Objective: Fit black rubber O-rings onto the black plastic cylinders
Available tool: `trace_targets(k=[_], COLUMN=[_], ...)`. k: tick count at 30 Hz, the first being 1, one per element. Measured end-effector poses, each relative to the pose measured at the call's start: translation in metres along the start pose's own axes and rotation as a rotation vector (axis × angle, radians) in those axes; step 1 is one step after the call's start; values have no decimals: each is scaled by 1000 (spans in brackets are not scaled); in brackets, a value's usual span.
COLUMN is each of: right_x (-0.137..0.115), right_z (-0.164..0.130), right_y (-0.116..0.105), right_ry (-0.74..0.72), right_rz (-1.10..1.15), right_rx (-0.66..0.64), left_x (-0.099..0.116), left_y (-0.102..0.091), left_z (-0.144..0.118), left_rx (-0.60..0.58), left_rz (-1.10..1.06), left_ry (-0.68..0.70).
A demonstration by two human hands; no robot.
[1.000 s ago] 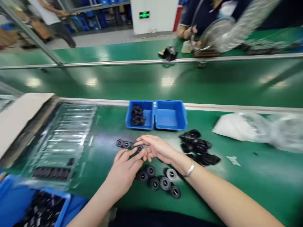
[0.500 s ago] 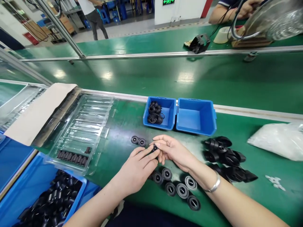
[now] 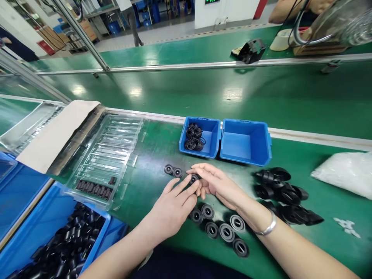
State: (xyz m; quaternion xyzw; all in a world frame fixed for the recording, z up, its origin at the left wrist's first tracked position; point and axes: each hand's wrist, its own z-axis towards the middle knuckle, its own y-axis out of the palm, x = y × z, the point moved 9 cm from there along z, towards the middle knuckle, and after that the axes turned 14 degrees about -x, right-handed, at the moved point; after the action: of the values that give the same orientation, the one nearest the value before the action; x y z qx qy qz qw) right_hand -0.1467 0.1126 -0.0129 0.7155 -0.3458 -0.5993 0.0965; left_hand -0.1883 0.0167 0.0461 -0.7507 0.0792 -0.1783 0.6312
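A small round black part (image 3: 193,178) with a hole in its middle sits between my two hands, just above or on the green tabletop. My left hand (image 3: 176,211) reaches over from the left, its fingertips pressed on the part's near side. From the right, my right hand (image 3: 217,182) curls thumb and fingers round the far side; some fingertips are hidden. Two similar round parts (image 3: 173,171) lie just left of my fingers. Several larger black ringed parts (image 3: 226,231), some with a slot in the middle, are grouped nearer my body.
Two blue bins stand behind my hands: the left bin (image 3: 213,149) holds black rings (image 3: 194,137). Black cone-shaped parts (image 3: 286,193) and a white bag (image 3: 345,174) lie right. A clear tray (image 3: 110,143) and a blue crate (image 3: 100,232) of black pieces are left.
The black part now shows more of its round face between my fingers. My left fingers have spread slightly. The whole view has shifted a little.
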Motion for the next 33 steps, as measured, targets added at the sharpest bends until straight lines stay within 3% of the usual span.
trace_targets(k=[11, 15, 19, 21, 24, 27, 31, 33], right_x=[-9, -33, -43, -38, -32, -38, -60, -65], right_z=[-3, -25, -50, -56, -55, -53, -59, -60], right_y=[-1, -2, 23, 26, 22, 19, 21, 27], right_ry=[2, -25, -72, -48, -29, -87, -262, -309], right_rz=[-138, -616, -1158, -1276, -1317, -1325, -1223, -1156], right_rx=[63, 113, -72, -119, -101, -18, 135, 137], left_x=[-13, -21, -48, -58, -63, -61, -53, -47], left_y=[-7, -23, -47, -43, -27, -16, -16, -20], left_z=[-4, -12, -32, -34, -29, -23, -15, -9], left_rx=[48, 136, 365, 372, 327, 322, 331, 317], left_rz=[34, -73, -431, -639, -930, -1089, -1068, -976], left_ry=[-59, -70, -191, -238, -281, -316, -310, -287])
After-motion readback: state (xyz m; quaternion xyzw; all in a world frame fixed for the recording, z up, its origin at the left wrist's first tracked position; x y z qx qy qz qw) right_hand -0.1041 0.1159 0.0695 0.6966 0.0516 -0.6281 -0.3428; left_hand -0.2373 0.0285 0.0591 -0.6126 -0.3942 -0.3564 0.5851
